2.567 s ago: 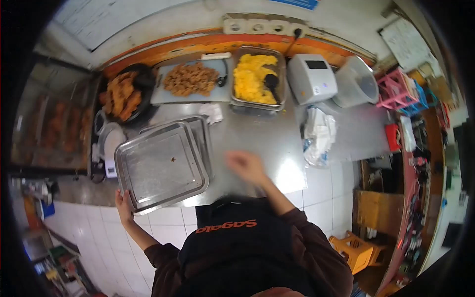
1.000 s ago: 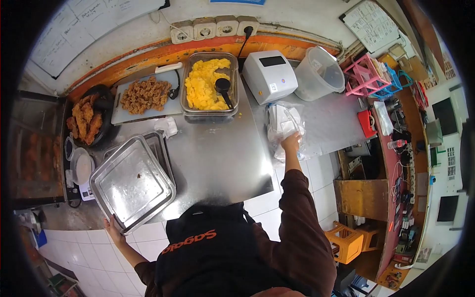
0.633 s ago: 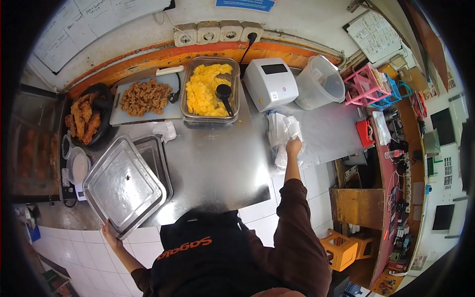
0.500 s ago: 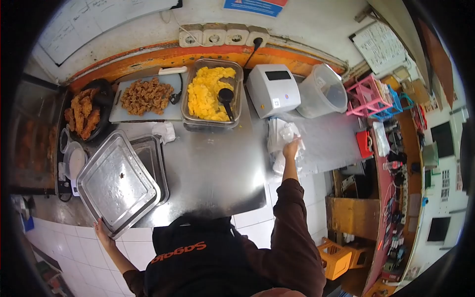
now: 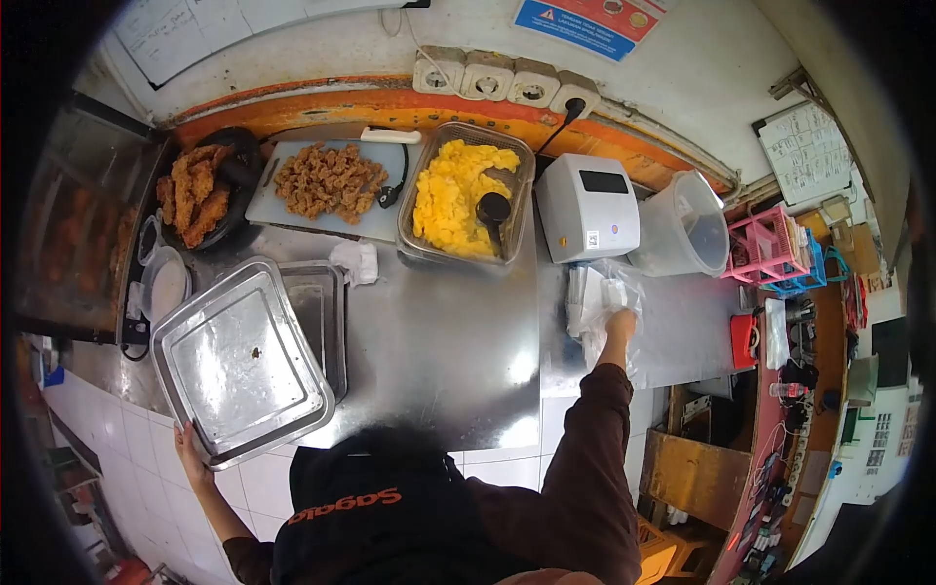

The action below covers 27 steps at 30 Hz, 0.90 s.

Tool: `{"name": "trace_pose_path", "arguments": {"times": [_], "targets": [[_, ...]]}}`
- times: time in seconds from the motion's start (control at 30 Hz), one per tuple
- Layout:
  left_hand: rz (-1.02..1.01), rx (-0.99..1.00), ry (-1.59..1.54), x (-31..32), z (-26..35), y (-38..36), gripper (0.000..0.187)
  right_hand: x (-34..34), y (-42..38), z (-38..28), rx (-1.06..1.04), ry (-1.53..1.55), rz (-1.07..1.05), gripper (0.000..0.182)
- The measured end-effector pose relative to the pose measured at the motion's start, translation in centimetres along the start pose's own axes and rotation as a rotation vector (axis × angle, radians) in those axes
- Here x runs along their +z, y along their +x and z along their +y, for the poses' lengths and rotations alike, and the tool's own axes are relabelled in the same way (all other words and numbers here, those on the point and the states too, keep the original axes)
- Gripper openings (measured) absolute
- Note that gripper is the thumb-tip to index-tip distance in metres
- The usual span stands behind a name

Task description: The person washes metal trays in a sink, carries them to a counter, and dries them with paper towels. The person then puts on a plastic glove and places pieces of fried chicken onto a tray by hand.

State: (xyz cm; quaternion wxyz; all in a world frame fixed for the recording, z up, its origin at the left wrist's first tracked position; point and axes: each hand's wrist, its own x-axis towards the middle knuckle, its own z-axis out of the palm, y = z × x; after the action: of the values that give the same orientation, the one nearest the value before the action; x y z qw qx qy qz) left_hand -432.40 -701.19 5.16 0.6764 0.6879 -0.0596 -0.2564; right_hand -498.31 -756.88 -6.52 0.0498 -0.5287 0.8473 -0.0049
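My left hand (image 5: 188,450) grips the near left corner of a shiny metal tray (image 5: 244,356), which is tilted and overlaps a second metal tray (image 5: 320,292) on the steel counter. At the right, my right hand (image 5: 620,322) has its fingers closed on white paper (image 5: 597,292), with clear plastic bags around it; the fingertips are partly hidden. Just behind that hand stands a white box-shaped machine (image 5: 589,210). A crumpled white tissue (image 5: 355,261) lies beyond the trays.
Along the wall are a black bowl of fried chicken (image 5: 199,195), a cutting board (image 5: 278,205) with chopped fried pieces and a knife (image 5: 390,136), and a container (image 5: 409,229) of scrambled egg with a black scoop (image 5: 494,210). A clear bucket (image 5: 682,229) and pink basket (image 5: 765,244) stand right.
The view has shifted, so the counter items appear farther right. My left hand still holds the tray, and my right hand remains at the white paper.
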Motion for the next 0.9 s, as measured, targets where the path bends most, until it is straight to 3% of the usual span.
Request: {"name": "trace_pose_path", "arguments": {"times": [0.17,0.23,0.3,0.37,0.43,0.5,0.53,0.57,0.63,0.7,0.73,0.77,0.8,0.83,0.9], "targets": [[0.016,-0.052,-0.005,0.7,-0.9,0.9,0.037,-2.8,-0.4,0.0,-0.051,0.016,0.096,0.020],[0.019,-0.068,0.010,1.0,-1.2,1.3,0.041,-2.9,0.7,1.4,-0.174,-0.044,-0.121,0.040],[0.051,-0.092,0.038,0.5,-2.2,1.9,0.059,-1.2,3.1,4.1,-0.196,0.090,-0.229,0.041],[0.106,-0.092,0.034,0.4,-3.0,2.3,0.063,-2.5,3.0,4.5,-0.216,0.229,-0.334,0.041],[0.161,-0.088,0.027,0.4,-3.1,2.5,0.068,-9.1,-0.1,2.0,-0.266,-0.095,-0.417,0.040],[-0.024,-0.113,-0.020,0.4,-2.8,2.8,0.068,-11.4,-1.6,1.8,-0.259,-0.163,-0.358,0.042],[-0.024,-0.117,-0.020,0.4,-3.0,2.9,0.068,-12.5,-2.4,1.6,-0.258,-0.229,-0.300,0.043],[0.003,-0.101,-0.006,0.5,-3.3,3.0,0.065,-13.4,-3.3,1.4,-0.259,-0.233,-0.302,0.043],[0.034,-0.089,-0.006,1.9,-2.6,2.5,0.049,-15.7,-5.8,1.2,-0.286,-0.334,-0.497,0.043],[-0.023,-0.051,0.018,1.7,-3.1,2.9,0.039,-19.5,-9.3,0.4,-0.228,-0.247,-0.382,0.044],[0.007,-0.058,0.059,1.0,-3.8,3.5,0.037,-21.5,-11.4,-0.3,-0.316,-0.191,-0.290,0.045],[-0.002,-0.086,0.081,0.8,-3.9,3.9,0.038,-23.8,-13.6,-1.6,-0.393,0.034,-0.454,0.042],[0.005,-0.116,0.096,1.0,-4.2,3.9,0.040,-25.4,-17.0,-3.5,-0.530,0.239,-0.411,0.028],[0.062,-0.089,0.161,1.1,-5.0,4.3,0.043,-26.3,-19.9,-5.7,-0.673,0.328,-0.356,0.030],[0.104,-0.110,0.144,2.4,-4.2,3.7,0.052,-24.0,-23.5,-9.5,-0.808,0.617,-0.467,0.043]]}}
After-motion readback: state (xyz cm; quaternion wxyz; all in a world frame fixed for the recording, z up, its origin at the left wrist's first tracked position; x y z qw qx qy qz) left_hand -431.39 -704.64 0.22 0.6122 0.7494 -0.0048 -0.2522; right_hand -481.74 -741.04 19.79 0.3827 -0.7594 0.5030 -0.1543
